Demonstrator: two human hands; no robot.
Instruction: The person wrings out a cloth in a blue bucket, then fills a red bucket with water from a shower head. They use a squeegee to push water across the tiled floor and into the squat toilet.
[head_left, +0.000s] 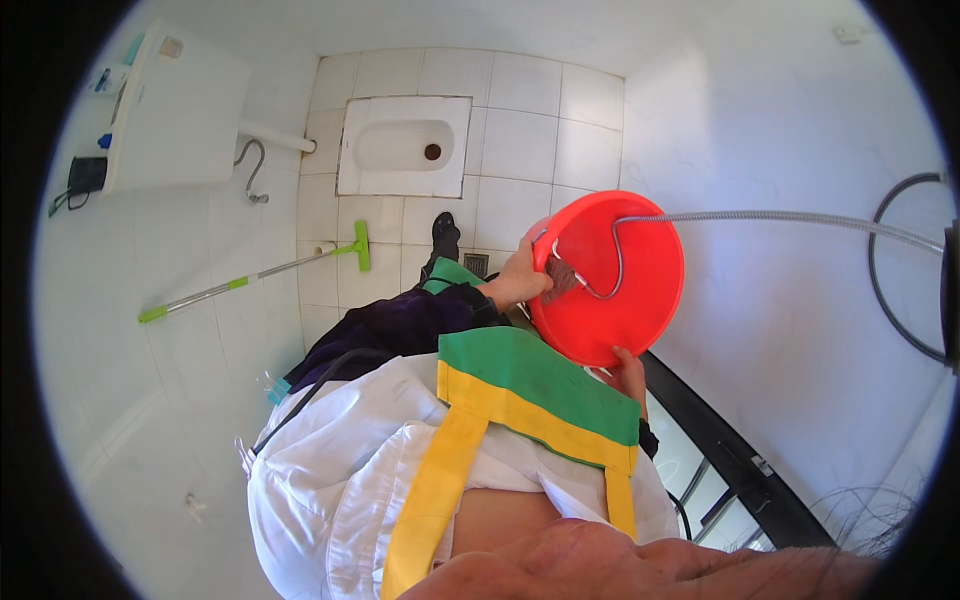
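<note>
A red plastic bucket is tilted in front of me, its mouth turned up towards the camera. My left hand grips its left rim, the fingers reaching just inside. A brown cloth or scrubbing pad lies against the inner wall by those fingertips; whether they hold it too is unclear. My right hand clasps the near rim, mostly hidden beneath the bucket. From the right, a flexible metal hose runs over the far rim and curls down inside. Its pale end rests near the brown piece.
Ahead is a squat toilet set in the tiled floor. A green-headed squeegee leans at the left, below a wall cistern bearing small items. A floor drain lies near my foot. At right is a black frame.
</note>
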